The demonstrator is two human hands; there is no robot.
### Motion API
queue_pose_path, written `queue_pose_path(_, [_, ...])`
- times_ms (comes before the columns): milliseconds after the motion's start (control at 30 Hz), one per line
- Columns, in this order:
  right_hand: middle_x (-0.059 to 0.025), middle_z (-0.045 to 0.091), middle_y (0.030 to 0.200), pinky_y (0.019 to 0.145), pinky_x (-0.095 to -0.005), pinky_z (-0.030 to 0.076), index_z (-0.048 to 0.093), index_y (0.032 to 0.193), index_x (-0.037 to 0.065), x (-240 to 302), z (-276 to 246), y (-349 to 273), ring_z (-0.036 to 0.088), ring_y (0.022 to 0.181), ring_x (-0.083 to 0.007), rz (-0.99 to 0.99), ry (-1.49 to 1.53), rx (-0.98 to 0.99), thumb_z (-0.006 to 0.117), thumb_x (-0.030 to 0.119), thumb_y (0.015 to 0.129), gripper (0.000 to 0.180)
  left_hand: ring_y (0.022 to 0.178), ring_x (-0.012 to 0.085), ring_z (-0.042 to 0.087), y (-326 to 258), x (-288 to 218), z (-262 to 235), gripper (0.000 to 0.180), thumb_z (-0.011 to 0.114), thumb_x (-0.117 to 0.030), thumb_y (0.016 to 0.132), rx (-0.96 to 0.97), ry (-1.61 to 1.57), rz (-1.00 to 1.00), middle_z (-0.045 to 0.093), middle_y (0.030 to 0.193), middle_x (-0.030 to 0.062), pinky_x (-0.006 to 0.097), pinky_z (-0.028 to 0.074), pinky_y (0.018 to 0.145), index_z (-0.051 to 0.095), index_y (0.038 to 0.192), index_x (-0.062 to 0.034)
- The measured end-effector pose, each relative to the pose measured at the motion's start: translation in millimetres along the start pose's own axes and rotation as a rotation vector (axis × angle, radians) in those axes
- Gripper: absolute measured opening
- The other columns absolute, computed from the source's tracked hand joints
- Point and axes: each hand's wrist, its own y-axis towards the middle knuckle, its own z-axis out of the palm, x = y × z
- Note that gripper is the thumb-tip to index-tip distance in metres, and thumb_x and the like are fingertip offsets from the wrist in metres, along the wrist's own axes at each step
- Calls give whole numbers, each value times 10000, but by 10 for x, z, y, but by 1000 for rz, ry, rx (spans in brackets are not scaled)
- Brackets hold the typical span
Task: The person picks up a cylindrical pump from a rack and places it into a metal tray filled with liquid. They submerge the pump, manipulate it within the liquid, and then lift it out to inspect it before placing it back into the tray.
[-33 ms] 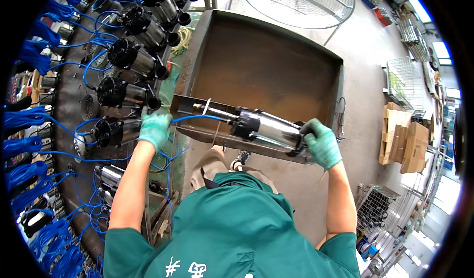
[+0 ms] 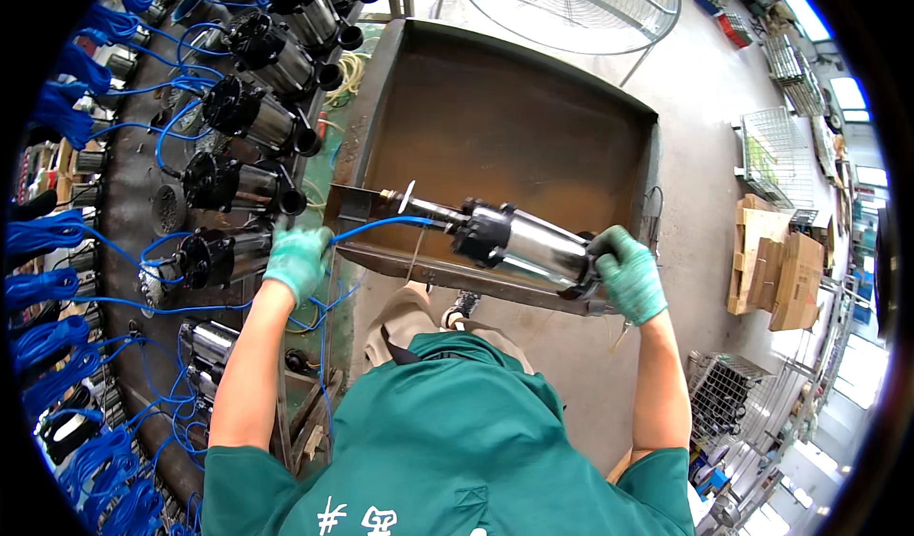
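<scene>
A submersible pump with a shiny steel body, black ends and a bare shaft lies tilted over the near edge of a rusty metal tray. My right hand, in a green glove, is closed on the pump's black right end. A blue cable runs from the pump's black collar to my left hand. That hand, also gloved in green, is closed around the cable, its fingertips partly hidden. Just beside it, another pump lies on the dark bench at the left.
Several similar pumps line the bench, with coiled blue cables along its far left side. Beyond the tray stands a large floor fan. Cardboard and wire baskets are on the right.
The pump has shifted slightly to the right, along with my right hand. My left hand has dropped a little toward me, with the cable still in it.
</scene>
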Motion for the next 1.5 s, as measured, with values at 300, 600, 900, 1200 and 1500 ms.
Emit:
queue_pose_path(300, [-173,725,1077,896,-492,542,648,1098,114,-35,-120,924,688,1016,-402,151,-625,-31,617,213,918,208,932,392,692,693,-933,-384,254,643,-160,970,-326,-337,98,701,1044,157,504,562,789,634,1210,-77])
queue_pose_path(600, [-163,658,1257,923,-503,555,607,1232,130,-547,592,1707,691,1076,-394,140,-753,19,623,241,926,326,855,349,696,1756,-735,247,203,617,-301,985,-378,-233,41,716,907,125,490,509,823,692,980,-112])
queue_pose_path(900, [-187,587,1328,867,-538,567,580,1276,151,-817,1131,1995,702,1006,-437,161,-648,-60,621,226,912,374,799,372,712,1823,-733,209,263,634,-357,918,-191,-307,-98,735,836,146,502,556,739,724,849,-120])
queue_pose_path(1200, [-198,560,1332,845,-559,569,563,1245,123,-1014,1387,2102,697,996,-449,93,-569,-100,635,233,914,357,847,401,702,1883,-770,187,257,655,-384,901,-55,-287,-174,731,868,164,521,554,750,734,893,-140])
queue_pose_path(1500, [-162,714,996,783,-531,558,603,1171,131,-986,994,1383,700,902,-421,-12,-326,-290,628,267,961,251,912,392,715,1878,-828,123,311,596,-408,933,18,-240,-225,750,929,167,507,569,821,763,965,-147])
